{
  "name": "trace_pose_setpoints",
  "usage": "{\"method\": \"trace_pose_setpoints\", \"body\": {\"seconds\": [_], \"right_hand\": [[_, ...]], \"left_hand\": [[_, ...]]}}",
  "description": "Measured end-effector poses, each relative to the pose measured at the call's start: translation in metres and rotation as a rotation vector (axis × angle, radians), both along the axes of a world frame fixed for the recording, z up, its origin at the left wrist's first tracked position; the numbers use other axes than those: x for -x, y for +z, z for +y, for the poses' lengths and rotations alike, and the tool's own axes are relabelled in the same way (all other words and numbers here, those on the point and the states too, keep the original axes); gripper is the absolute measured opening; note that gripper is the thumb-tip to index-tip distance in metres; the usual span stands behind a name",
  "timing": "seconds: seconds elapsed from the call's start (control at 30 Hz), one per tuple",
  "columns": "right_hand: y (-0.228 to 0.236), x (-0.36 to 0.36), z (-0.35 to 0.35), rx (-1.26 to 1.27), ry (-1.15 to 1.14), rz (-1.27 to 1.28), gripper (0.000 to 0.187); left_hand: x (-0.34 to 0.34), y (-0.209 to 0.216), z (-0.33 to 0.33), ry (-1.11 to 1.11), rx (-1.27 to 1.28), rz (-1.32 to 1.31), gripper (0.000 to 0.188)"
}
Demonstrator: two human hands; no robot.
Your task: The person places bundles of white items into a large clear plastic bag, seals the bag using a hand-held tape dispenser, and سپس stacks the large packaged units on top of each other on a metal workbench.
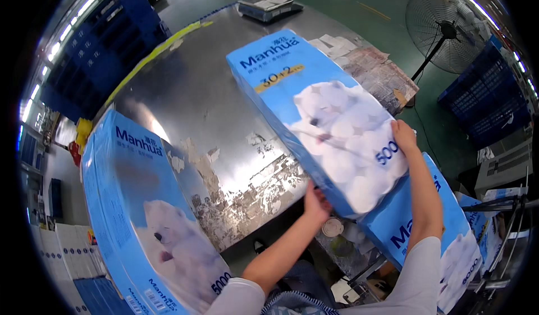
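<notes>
A long blue pack of tissue with a white fluffy animal printed on it (314,110) lies slanted across the metal table (196,96), its near end hanging over the table's front edge. My left hand (316,202) grips that near end from below. My right hand (403,136) presses on the pack's right edge near the same end. A second blue pack (143,214) lies on the table's left part, untouched. A third blue pack (415,231) sits lower down at the right, under my right forearm.
A dark weighing scale (268,6) stands at the table's far end. Paper sheets (373,68) lie at the far right of the table. A standing fan (443,31) and blue crates (488,99) are to the right; blue crates (106,40) stack at the left.
</notes>
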State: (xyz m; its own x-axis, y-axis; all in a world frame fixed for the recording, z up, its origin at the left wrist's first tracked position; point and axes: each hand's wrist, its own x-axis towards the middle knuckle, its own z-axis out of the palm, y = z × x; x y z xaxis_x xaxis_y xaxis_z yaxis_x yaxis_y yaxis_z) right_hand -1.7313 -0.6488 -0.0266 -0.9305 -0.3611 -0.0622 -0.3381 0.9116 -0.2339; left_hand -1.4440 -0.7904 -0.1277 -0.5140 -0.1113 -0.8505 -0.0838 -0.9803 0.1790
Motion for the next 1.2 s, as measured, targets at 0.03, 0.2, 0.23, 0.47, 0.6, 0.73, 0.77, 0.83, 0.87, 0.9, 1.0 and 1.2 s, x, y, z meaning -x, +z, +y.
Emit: {"method": "trace_pose_setpoints", "body": {"seconds": [0.03,0.2,0.23,0.47,0.6,0.73,0.77,0.83,0.87,0.9,1.0,1.2], "right_hand": [[-0.017,-0.006,-0.009,0.106,0.086,0.044,0.047],[-0.015,-0.109,-0.104,0.112,0.392,-0.187,0.05],[-0.011,-0.119,-0.118,0.073,0.415,-0.266,0.051],[-0.018,-0.161,-0.161,0.223,0.295,-0.122,0.054],[-0.016,-0.183,-0.128,0.182,0.369,-0.164,0.055],[-0.023,-0.218,-0.081,0.193,0.567,-0.383,0.06],[-0.026,-0.225,-0.076,0.178,0.54,-0.536,0.062],[-0.048,-0.245,-0.076,0.426,0.399,-0.675,0.064],[-0.059,-0.252,-0.08,0.456,0.316,-0.625,0.065],[-0.059,-0.253,-0.099,0.497,0.254,-0.566,0.066],[-0.054,-0.236,-0.125,0.364,0.357,-0.28,0.065],[-0.045,-0.208,-0.125,0.465,0.444,-0.308,0.052]], "left_hand": [[-0.014,-0.015,-0.018,0.06,0.014,0.01,0.07],[-0.128,-0.035,-0.138,0.184,0.297,0.363,0.062],[-0.148,-0.025,-0.161,0.17,0.257,0.39,0.062],[-0.179,0.003,-0.133,0.457,0.507,0.087,0.042],[-0.218,-0.006,-0.074,0.503,0.425,0.051,0.04],[-0.307,-0.021,-0.006,0.459,0.358,-0.003,0.041],[-0.329,-0.021,0.012,0.479,0.299,0.029,0.042],[-0.363,-0.016,0.032,0.331,0.184,0.239,0.043],[-0.371,-0.018,0.038,0.303,0.087,0.212,0.043],[-0.37,-0.019,0.038,0.287,0.01,0.197,0.043],[-0.365,-0.007,0.044,0.25,0.029,0.179,0.045],[-0.349,0.142,0.046,0.037,0.669,0.012,0.036]]}}
